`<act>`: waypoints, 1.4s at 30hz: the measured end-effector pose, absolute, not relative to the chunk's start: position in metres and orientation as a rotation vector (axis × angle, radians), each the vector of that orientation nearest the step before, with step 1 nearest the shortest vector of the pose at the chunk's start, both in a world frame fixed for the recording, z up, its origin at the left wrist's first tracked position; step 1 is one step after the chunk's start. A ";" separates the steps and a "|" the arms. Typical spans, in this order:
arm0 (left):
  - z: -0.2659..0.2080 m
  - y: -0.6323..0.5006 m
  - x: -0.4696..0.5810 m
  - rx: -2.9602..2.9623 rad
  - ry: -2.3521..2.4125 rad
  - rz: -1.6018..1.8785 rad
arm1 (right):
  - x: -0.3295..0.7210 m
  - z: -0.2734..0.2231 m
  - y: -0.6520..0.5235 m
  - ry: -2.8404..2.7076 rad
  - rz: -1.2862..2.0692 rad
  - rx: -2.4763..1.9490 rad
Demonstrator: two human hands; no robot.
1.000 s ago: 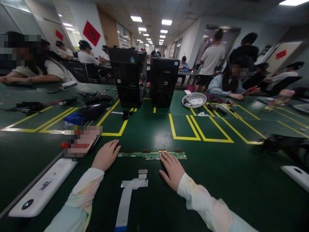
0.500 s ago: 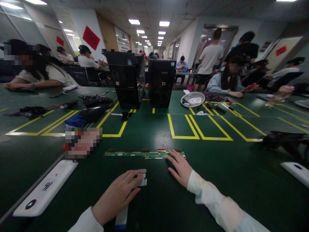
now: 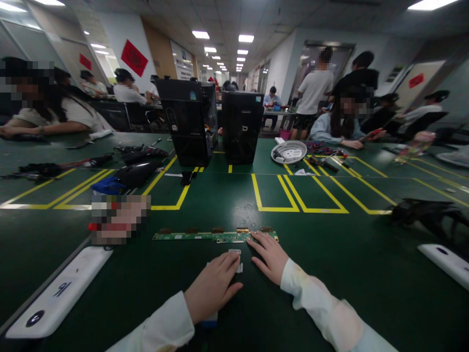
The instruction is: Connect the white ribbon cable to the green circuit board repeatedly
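Note:
A long, narrow green circuit board point(image 3: 190, 237) with brown flex tabs along its far edge lies on the table in front of me. My right hand point(image 3: 270, 255) rests its spread fingertips on the board's right end, holding nothing. Nearer to me, my left hand point(image 3: 216, 283) has its fingers on a white flat ribbon cable point(image 3: 240, 268), the thumb sticking out to the side. The cable's white end pokes out past my fingertips, just short of the board. Its blue end shows below the palm; the middle is hidden under the hand.
Two black computer towers point(image 3: 242, 127) stand at the back. A white basket point(image 3: 289, 152) sits right of them. White devices point(image 3: 58, 293) lie at the left and right. A black and blue bundle point(image 3: 124, 178) and cables are on the left. Yellow tape marks the green table. People sit around.
My left hand has moved right and forward, and the ribbon cable has travelled with it toward the board. My right hand stays at the board's right end. The view has shifted slightly.

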State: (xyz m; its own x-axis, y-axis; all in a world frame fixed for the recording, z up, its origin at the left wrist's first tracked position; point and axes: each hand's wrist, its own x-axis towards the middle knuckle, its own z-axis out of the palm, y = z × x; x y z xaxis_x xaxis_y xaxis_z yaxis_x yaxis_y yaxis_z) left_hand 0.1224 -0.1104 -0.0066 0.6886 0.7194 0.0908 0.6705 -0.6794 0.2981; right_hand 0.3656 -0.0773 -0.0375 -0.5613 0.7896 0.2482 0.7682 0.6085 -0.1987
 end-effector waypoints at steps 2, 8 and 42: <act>-0.009 -0.105 0.130 2.665 1.107 0.350 | 0.366 -0.039 -0.077 -2.528 0.099 -1.262; -0.012 -0.103 0.138 2.590 1.172 0.418 | 0.366 -0.038 -0.077 -2.535 0.109 -1.270; -0.013 -0.097 0.130 2.662 1.132 0.415 | 0.369 -0.039 -0.079 -2.521 0.092 -1.236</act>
State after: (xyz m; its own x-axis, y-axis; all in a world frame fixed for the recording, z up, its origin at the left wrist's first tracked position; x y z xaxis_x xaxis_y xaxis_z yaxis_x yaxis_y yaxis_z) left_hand 0.1303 -0.0972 -0.0131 0.6634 0.7283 0.1717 0.6666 -0.6795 0.3066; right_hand 0.3690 -0.0787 -0.0390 -0.5683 0.7790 0.2649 0.7576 0.6210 -0.2010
